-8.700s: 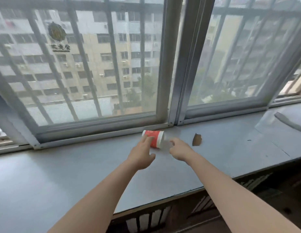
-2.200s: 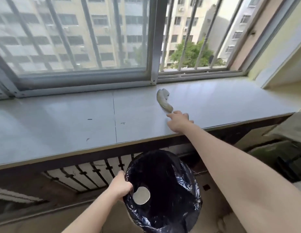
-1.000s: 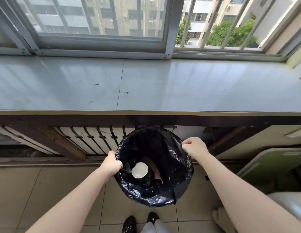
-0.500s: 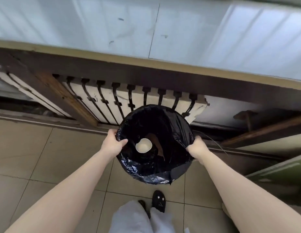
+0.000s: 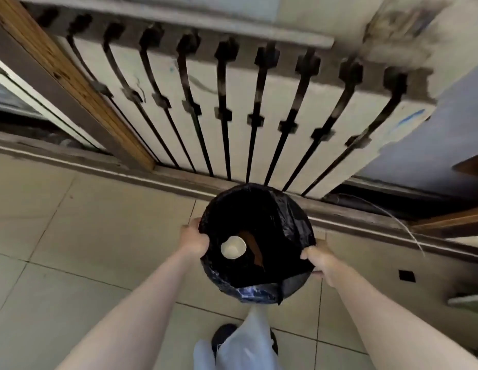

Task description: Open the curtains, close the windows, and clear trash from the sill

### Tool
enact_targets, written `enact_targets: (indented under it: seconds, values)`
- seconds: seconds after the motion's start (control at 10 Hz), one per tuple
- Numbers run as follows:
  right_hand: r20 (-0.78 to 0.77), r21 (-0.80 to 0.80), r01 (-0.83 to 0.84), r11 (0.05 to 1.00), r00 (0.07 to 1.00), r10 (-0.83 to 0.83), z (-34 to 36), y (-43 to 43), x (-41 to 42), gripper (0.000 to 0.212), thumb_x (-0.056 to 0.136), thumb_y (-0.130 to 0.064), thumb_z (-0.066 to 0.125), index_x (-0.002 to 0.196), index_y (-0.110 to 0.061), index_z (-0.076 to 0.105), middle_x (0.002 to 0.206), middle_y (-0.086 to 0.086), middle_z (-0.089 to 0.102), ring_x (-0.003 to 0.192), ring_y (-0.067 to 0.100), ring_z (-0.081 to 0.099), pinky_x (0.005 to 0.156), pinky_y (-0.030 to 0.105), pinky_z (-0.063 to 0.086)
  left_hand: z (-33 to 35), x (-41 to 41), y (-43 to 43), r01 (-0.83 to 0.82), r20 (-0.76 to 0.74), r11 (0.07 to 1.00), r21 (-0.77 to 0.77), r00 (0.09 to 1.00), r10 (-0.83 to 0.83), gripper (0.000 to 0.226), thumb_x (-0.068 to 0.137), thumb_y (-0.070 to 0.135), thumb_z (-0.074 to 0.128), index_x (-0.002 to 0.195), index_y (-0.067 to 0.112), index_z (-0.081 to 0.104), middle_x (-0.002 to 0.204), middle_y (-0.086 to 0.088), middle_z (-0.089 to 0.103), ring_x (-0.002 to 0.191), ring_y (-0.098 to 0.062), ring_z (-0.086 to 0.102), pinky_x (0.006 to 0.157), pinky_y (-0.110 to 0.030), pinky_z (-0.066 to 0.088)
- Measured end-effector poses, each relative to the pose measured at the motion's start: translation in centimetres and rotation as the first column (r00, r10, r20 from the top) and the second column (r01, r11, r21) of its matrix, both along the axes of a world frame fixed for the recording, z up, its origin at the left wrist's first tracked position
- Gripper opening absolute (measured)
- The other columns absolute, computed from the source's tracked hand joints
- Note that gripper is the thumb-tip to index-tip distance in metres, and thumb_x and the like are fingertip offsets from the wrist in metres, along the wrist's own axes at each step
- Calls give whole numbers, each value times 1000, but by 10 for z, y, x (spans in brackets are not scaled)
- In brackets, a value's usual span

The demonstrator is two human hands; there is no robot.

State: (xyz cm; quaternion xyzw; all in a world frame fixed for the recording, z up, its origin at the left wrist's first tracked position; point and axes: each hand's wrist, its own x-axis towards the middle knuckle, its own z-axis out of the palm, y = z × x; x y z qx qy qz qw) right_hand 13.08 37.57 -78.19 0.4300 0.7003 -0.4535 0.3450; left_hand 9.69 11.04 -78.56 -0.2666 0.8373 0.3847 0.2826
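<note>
Tiled floor (image 5: 85, 236) below us
We see one dark shoe (image 5: 223, 334) on its beige tiles and a small black square (image 5: 407, 275) toward the right edge.

Arms stretched down; left hand (image 5: 194, 240), right hand (image 5: 317, 259) each grip bin (image 5: 288, 209) rim.

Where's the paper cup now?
Head view, centre: the white paper cup sits inside the black plastic-lined bin, near the left hand, beside a brown scrap.
</note>
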Motion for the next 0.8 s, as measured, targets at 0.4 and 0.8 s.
enact_targets:
  seconds: [0.4, 0.8]
  values:
    - [43, -133, 246, 960, 969, -242, -142, -1, 19, 67, 86, 5, 48, 145, -14, 23, 152, 8, 26, 135, 30, 32, 95, 43, 46, -145, 28, 13, 66, 14, 998, -21, 998, -66, 52, 82, 0, 33, 131, 16, 42, 124, -18, 34, 105, -35, 42, 87, -34, 39]
    - [-83, -188, 237, 953, 963, -256, -116, -1, 26, 86, 85, 7, 52, 149, -20, 2, 157, 7, 15, 140, 30, 26, 110, 44, 32, -133, 20, 24, -34, -14, 982, 186, 999, 37, 78, 78, -6, 50, 144, 23, 21, 140, -3, 43, 126, -28, 42, 98, -38, 41]
